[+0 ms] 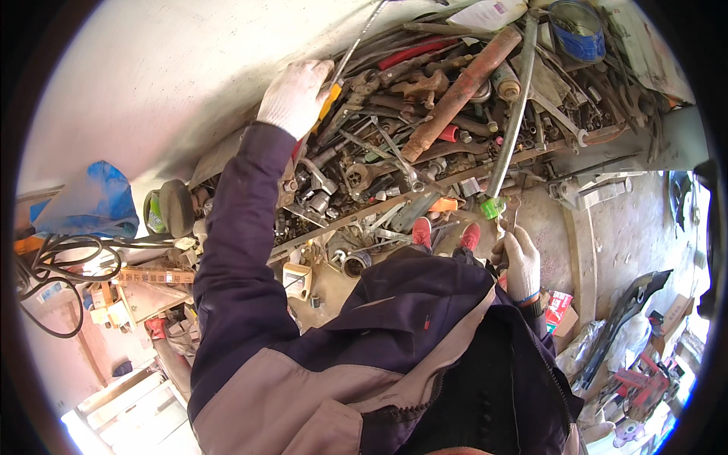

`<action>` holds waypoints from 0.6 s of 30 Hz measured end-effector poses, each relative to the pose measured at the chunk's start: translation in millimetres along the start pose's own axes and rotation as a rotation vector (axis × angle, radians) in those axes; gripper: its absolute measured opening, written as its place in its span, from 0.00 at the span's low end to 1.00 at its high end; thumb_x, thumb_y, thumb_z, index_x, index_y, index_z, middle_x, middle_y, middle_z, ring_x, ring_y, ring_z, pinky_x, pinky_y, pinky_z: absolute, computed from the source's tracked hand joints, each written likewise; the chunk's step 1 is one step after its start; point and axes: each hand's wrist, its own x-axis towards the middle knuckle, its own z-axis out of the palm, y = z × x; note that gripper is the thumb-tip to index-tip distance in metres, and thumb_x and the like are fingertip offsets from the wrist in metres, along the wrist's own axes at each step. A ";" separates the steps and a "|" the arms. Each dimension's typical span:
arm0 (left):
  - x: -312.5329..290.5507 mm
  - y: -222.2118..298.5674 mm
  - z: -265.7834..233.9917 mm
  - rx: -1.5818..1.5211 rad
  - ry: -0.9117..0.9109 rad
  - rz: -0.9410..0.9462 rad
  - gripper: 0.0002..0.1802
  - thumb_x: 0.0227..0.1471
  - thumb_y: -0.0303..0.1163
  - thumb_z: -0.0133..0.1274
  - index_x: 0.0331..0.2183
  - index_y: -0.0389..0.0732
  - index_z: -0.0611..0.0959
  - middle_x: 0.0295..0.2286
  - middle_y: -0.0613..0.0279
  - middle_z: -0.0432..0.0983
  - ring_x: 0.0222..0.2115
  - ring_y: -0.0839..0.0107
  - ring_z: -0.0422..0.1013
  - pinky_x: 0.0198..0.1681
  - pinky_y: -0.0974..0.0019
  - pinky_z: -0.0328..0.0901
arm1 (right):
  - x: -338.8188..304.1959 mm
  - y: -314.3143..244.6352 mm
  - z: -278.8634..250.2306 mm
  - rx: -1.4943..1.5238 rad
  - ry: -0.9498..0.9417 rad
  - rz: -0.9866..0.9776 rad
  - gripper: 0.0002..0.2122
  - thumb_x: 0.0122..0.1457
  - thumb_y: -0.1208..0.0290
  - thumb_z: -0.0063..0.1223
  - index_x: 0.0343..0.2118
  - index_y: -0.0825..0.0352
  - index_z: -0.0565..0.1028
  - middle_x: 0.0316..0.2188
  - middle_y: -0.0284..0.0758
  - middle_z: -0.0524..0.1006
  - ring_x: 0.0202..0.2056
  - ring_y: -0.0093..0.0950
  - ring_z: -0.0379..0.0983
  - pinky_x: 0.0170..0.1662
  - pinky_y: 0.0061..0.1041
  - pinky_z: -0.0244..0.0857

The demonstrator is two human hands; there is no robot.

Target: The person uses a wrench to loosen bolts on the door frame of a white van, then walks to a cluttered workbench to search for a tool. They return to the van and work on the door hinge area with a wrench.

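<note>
My left hand (296, 97), in a white knit glove, reaches up over the heap of tools along the wall. Its fingers are closed around a tool with a yellow grip (329, 106) and a long thin metal shaft (359, 44); the glove hides part of it, so its exact kind does not show. Close to my body on the right, my gloved right hand (522, 265) pinches a small brownish wrench (513, 211), its head pointing up. Just beside that wrench is a green fitting (493, 207) at the lower end of a grey metal pipe (518, 106).
Wrenches, sockets and scrap metal crowd the bench, with a rusty pipe (462, 95) lying across them. A blue tin (578, 32) stands at the far right. Black cable (57, 262) hangs at left. A plastic jug (296, 280) sits on the floor; boxes and parts lie right.
</note>
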 end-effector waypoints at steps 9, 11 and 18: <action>-177.0 58.0 -8.3 -0.105 0.238 -0.107 0.14 0.56 0.33 0.66 0.45 0.41 0.87 0.47 0.58 0.82 0.52 0.58 0.76 0.59 0.51 0.71 | 1.0 -53.4 61.5 -0.453 -0.141 -0.277 0.13 0.71 0.70 0.53 0.53 0.71 0.80 0.32 0.39 0.83 0.31 0.27 0.82 0.36 0.28 0.74; -204.8 71.1 -0.1 -0.109 0.266 -0.309 0.21 0.53 0.34 0.69 0.49 0.44 0.87 0.56 0.58 0.78 0.59 0.55 0.72 0.65 0.47 0.66 | 13.8 -72.3 86.1 -0.647 -0.175 -0.599 0.12 0.68 0.71 0.56 0.51 0.69 0.81 0.36 0.45 0.84 0.35 0.38 0.85 0.39 0.35 0.77; -230.0 60.2 26.3 -0.064 0.244 -0.550 0.29 0.49 0.37 0.72 0.54 0.45 0.86 0.63 0.55 0.72 0.62 0.50 0.68 0.67 0.44 0.63 | 79.9 -143.3 199.2 -1.510 -0.205 -1.374 0.07 0.63 0.69 0.57 0.41 0.61 0.82 0.31 0.35 0.80 0.39 0.37 0.80 0.45 0.40 0.74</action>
